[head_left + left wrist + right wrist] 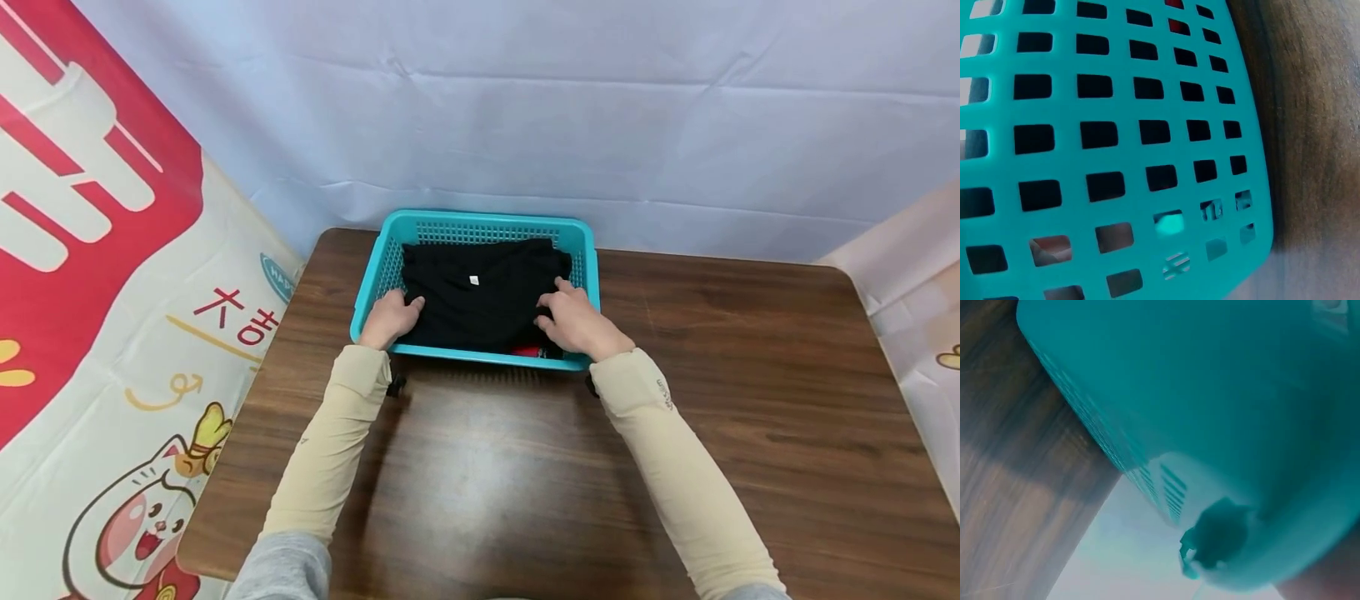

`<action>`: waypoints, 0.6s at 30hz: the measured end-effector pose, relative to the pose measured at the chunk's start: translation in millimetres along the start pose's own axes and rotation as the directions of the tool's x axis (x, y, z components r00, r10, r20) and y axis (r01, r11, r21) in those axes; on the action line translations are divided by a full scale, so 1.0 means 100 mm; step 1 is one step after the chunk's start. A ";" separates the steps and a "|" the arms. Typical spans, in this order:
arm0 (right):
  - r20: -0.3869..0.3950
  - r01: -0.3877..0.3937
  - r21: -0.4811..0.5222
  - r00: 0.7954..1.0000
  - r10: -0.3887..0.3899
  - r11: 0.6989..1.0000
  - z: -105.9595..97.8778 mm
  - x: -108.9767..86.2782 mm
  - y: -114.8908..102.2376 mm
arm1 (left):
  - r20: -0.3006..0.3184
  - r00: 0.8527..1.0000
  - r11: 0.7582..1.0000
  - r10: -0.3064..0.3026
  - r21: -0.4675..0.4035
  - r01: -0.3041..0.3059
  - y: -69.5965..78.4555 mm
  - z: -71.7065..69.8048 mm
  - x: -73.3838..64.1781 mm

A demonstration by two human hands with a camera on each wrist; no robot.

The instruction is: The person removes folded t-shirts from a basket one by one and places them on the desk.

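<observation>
A black folded garment (pixel 480 292) with a small white label lies in a turquoise basket (pixel 480 357). At its left edge my left hand (pixel 390 319) reaches over the rim and pinches the cloth, thumb on top; its other fingertips are hidden. On the opposite side, the bent fingers and thumb of my right hand (pixel 577 321) grip the garment's right edge. Something red (pixel 528 352) peeks from beneath the cloth by the front wall. The left wrist view looks at the perforated basket wall (pixel 1119 147); a turquoise basket surface (pixel 1166 381) fills much of the right wrist view.
The basket stands at the back of a brown wooden table (pixel 750 375), close to a pale hanging sheet (pixel 562 125). A printed red and white cloth (pixel 112 333) hangs along the left side.
</observation>
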State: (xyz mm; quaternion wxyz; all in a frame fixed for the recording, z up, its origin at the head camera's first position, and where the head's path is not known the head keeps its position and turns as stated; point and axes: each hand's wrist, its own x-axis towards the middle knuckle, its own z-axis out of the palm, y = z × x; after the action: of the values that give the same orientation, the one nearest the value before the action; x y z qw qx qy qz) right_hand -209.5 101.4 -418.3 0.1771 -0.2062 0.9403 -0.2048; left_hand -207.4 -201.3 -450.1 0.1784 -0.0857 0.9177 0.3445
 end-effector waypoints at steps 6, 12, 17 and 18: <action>-0.179 0.012 0.085 0.984 0.004 0.996 0.01 -0.01 -0.04 | 0.022 0.999 1.000 -0.027 0.010 0.027 0.00 0.01 0.02; -0.308 -0.026 0.118 0.949 0.062 0.993 0.03 0.02 -0.09 | -0.015 1.000 1.000 -0.021 0.011 0.021 0.00 0.03 0.04; -0.340 -0.013 0.258 0.935 0.103 0.966 0.07 0.13 -0.08 | 0.028 0.999 1.000 -0.031 0.004 0.031 0.01 -0.02 0.06; -0.349 -0.003 0.295 0.930 0.111 0.955 0.08 0.14 -0.07 | 0.056 0.998 0.999 -0.036 -0.004 0.037 0.02 -0.04 0.06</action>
State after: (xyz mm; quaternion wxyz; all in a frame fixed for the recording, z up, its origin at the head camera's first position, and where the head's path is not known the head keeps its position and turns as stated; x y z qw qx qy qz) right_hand -215.4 86.6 -425.4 0.0351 -0.1090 0.9222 -0.3694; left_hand -214.4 -202.4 -448.2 0.2100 -0.0933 0.9098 0.3457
